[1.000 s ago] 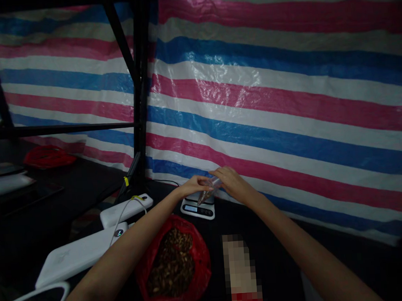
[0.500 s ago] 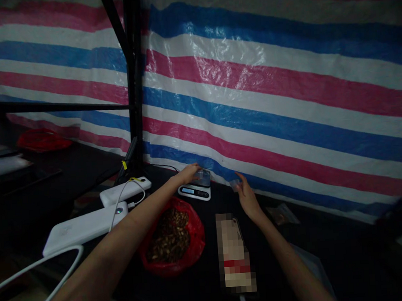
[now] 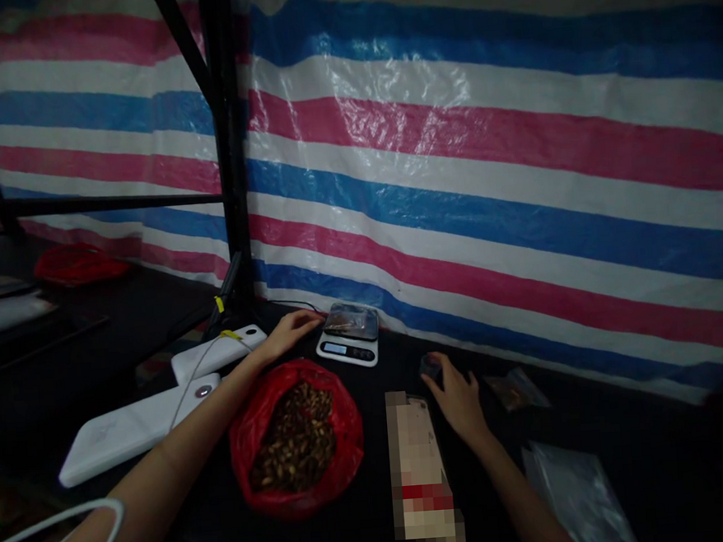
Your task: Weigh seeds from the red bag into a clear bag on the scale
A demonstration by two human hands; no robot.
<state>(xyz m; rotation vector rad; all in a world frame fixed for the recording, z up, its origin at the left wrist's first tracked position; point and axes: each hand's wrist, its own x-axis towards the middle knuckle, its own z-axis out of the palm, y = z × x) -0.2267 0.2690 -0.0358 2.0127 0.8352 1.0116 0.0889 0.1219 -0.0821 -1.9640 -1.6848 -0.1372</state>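
Observation:
My left hand [image 3: 292,332] lies at the left edge of a small white digital scale [image 3: 346,352], fingers stretched out and holding nothing. On the scale's dark plate rests a small clear plastic bag [image 3: 347,316] with brown contents. To the right, my right hand [image 3: 457,392] is low over the black table, its thumb and fingers closed around a small see-through piece [image 3: 428,367] that looks like a little cup; its exact kind is unclear. Nearer to me, a red plastic bag [image 3: 238,457] stands open, full of brown seed-like pieces [image 3: 296,441].
A blurred-out phone [image 3: 421,465] lies right of the red bag. Another small filled bag [image 3: 517,389] and flat clear bags [image 3: 578,487] are farther right. Two white power banks [image 3: 137,427] with cables sit left. A black post [image 3: 227,148] and striped sheet [image 3: 485,188] stand behind.
My left hand has drawn back leftward off the scale plate, where the small bag now shows plainly. My right hand has come down toward the table with the small see-through piece.

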